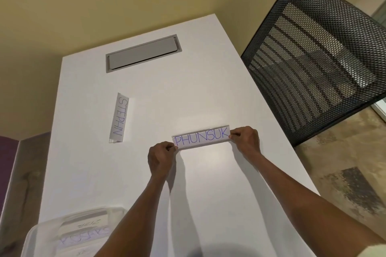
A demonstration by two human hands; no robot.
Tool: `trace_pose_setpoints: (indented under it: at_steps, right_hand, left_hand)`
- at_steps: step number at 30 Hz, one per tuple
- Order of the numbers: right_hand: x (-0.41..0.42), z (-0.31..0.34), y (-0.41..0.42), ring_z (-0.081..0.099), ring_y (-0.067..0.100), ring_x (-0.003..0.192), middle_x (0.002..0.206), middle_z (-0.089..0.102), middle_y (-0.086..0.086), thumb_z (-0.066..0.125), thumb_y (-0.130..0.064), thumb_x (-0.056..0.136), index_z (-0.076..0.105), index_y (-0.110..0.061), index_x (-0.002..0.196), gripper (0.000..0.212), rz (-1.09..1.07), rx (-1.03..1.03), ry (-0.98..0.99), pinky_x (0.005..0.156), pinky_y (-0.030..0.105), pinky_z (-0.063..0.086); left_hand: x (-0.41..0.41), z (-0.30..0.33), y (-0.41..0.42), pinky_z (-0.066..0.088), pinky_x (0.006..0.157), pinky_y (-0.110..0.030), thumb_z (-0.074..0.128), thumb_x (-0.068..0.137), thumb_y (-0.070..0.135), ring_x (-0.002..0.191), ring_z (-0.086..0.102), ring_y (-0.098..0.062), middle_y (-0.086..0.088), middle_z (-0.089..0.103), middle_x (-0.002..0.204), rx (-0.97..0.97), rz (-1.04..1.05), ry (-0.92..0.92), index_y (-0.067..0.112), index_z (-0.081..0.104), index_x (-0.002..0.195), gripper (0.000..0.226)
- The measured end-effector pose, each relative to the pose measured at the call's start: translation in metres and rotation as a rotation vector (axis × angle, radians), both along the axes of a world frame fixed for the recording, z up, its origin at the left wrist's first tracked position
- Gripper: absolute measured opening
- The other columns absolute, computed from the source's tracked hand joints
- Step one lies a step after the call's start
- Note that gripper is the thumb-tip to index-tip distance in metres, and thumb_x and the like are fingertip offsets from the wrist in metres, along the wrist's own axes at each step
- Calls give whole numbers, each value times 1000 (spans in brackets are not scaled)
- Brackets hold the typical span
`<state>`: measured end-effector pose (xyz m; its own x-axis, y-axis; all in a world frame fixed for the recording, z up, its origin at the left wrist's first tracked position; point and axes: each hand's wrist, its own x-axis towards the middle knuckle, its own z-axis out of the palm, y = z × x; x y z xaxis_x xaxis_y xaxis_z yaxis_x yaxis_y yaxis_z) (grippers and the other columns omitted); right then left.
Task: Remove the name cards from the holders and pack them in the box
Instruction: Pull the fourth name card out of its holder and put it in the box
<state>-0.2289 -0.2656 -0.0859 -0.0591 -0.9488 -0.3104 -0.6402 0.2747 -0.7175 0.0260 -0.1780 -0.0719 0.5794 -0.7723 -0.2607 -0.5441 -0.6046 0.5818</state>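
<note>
Hands met at either end of the "PHUNSUK" name card (pixel 201 139), which sat in its clear holder on the white table (pixel 208 94): your left hand (pixel 160 157) pinched the left end, your right hand (pixel 246 139) pinched the right. A second holder with the "STEPHN" card (pixel 119 118) stood well apart to the left. The clear plastic box (pixel 69 233), at the table's near left corner, held several cards already. A black mesh chair (pixel 313 58) stood on the right.

The table (pixel 208 183) is bare between and around the arms, with only the STEPHN holder (pixel 119 118) far left, the box (pixel 69 233) near left, and the chair (pixel 313 58) beside the right edge.
</note>
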Motion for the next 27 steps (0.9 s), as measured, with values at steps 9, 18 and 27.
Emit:
trace_pose_setpoints:
  at_steps: [9, 18, 27]
  right_hand:
    - [-3, -11, 8, 24, 17, 61, 60, 25, 4, 62, -11, 68, 47, -1, 63, 18, 76, -26, 93, 51, 30, 23]
    - [-3, -9, 11, 24, 17, 58, 55, 25, 4, 61, -6, 68, 34, -13, 50, 33, 83, -23, 33, 51, 30, 21]
    - [-15, 4, 4, 56, 19, 99, 101, 64, 2, 63, -8, 79, 65, -13, 108, 29, 178, -89, 14, 81, 35, 48]
  left_hand:
    - [-4, -14, 7, 48, 59, -29, 67, 76, 26, 65, 60, -24, -2, 66, 61, 20, -13, -23, 12, 67, 68, 16]
    - [-3, -15, 4, 47, 58, -30, 66, 80, 19, 64, 59, -26, -1, 64, 61, 21, -80, -30, 13, 68, 66, 15]
    - [29, -5, 0, 48, 67, -23, 61, 77, 9, 70, 61, -6, 6, 62, 85, -5, -118, 59, 12, 67, 100, 24]
